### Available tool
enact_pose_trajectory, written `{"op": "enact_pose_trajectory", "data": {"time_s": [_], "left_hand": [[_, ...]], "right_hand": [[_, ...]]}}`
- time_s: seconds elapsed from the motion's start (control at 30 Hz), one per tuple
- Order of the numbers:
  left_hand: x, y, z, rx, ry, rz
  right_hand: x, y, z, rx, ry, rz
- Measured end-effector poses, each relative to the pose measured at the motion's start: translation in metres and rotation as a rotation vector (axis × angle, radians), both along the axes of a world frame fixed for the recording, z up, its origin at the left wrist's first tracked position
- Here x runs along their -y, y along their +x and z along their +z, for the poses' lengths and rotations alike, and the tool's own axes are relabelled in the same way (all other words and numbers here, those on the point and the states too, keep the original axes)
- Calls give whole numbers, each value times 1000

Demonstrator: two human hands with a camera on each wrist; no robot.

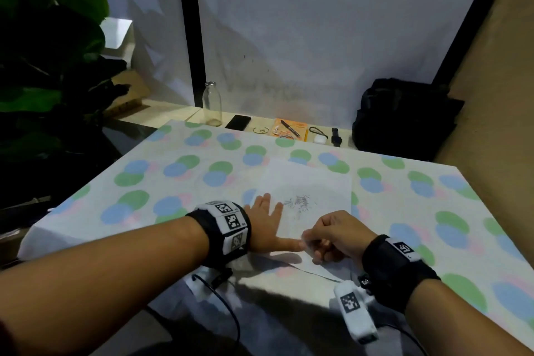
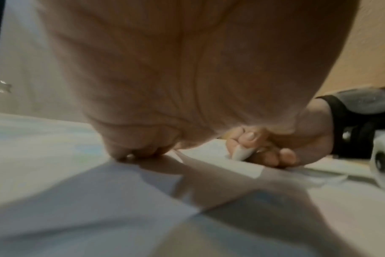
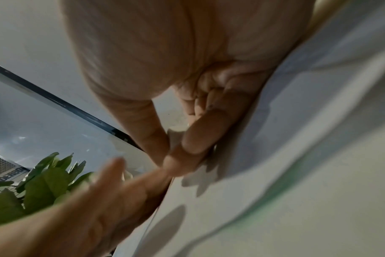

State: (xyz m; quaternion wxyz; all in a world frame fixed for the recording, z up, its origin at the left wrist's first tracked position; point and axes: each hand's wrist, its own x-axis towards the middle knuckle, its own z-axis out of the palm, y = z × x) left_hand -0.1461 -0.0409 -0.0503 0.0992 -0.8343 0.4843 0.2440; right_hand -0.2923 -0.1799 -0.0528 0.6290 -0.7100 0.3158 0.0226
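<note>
Our right hand (image 1: 338, 235) pinches a small white block (image 2: 241, 153) between thumb and curled fingers, with its tip pointing down at the near edge of the white paper sheet (image 1: 312, 179). Our left hand (image 1: 268, 228) lies flat just left of the pinch, fingers straight and spread on the sheet, thumb tip meeting the right fingers. A grey pencil scribble (image 1: 299, 202) lies just beyond the pinch.

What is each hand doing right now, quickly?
Left hand: open, flat on the paper sheet.
Right hand: pinching a small white piece.
</note>
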Motion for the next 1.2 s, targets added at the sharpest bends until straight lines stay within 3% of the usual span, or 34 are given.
{"op": "enact_pose_trajectory", "data": {"time_s": [0.17, 0.33, 0.5, 0.67, 0.77, 0.87, 1.13, 1.2], "left_hand": [[31, -12, 7, -83, -35, -66], [36, 1, 13, -122, -85, -83], [35, 3, 17, -274, -206, -77], [39, 30, 37, -167, -271, 35], [33, 45, 41, -45, -162, 65], [17, 52, 32, 43, 4, -12], [-43, 49, 16, -95, 28, -101], [-51, 53, 17, -58, -6, -120]], "right_hand": [[-1, 2, 2, -19, -126, 4], [-2, -3, 7, -28, -81, 20], [-1, -2, 1, 4, -74, 37], [-1, -1, 0, -8, -27, 12], [-1, -1, 0, -8, -43, 1], [-1, -2, 1, -9, -116, 19], [2, -15, 15, -65, -218, 140], [-1, -16, 20, -81, -262, 206]]}}
